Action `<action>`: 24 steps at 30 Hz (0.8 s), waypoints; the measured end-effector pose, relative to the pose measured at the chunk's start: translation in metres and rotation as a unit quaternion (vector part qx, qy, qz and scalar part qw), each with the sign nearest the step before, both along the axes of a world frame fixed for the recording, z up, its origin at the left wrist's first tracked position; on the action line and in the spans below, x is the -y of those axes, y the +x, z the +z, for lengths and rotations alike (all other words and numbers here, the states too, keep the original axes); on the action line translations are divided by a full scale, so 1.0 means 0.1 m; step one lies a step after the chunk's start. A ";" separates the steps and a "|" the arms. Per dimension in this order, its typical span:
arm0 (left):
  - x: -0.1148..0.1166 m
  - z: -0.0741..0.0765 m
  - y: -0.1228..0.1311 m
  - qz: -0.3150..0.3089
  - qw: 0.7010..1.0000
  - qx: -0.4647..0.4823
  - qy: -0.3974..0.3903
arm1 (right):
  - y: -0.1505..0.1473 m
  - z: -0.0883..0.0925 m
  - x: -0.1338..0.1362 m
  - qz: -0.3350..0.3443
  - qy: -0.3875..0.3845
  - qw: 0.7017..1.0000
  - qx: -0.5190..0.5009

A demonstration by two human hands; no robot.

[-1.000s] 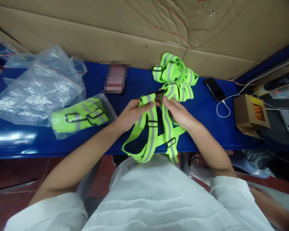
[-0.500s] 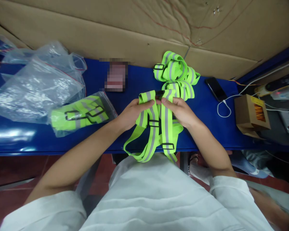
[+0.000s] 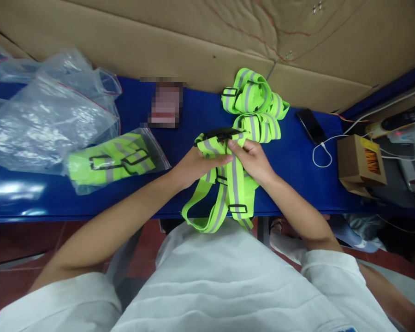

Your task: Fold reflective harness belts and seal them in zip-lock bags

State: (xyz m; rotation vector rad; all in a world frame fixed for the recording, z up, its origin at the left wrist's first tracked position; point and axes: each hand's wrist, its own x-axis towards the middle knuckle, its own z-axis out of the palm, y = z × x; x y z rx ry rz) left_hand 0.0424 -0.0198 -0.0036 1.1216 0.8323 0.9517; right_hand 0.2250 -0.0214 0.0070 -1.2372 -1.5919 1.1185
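Between my hands is a neon green reflective strap harness (image 3: 235,184) with grey stripes and black slider buckles. My left hand (image 3: 197,165) is closed on its left strap, with the thumb lying across toward the right one. My right hand (image 3: 253,159) pinches the right strap near the top. A black buckle piece (image 3: 222,133) shows just above my fingers; its lower part is hidden by the webbing. The loose straps hang in loops over the table's front edge. Just beyond my right hand lie more folded green reflective straps (image 3: 251,97).
A clear zip bag (image 3: 112,159) holding green straps lies left of my hands, with several clear bags (image 3: 51,115) behind it. Right of the straps are a black phone (image 3: 310,125) on a white cable and a cardboard box (image 3: 359,161). Cardboard (image 3: 159,41) lines the back of the blue table (image 3: 297,184).
My hands have drawn the two straps together, and the left thumb now reaches across toward the right one. More of the black buckle piece shows above the fingers.
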 end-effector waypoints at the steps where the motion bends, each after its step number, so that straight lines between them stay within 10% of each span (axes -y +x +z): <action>1: 0.00 -0.01 0.00 -0.001 1.000 0.002 0.001 | -0.01 0.01 0.01 -0.003 0.026 1.000 0.015; 12: 0.00 0.08 -0.06 -0.073 0.977 0.077 -0.184 | 0.07 0.01 -0.02 0.027 0.104 0.990 0.091; 20: 0.04 0.03 0.02 -0.012 0.994 0.056 -0.096 | 0.10 -0.01 -0.02 0.010 0.221 0.946 0.237; 24: 0.09 0.12 0.00 -0.079 0.987 0.054 -0.133 | 0.23 0.17 -0.07 -0.011 0.286 0.939 0.192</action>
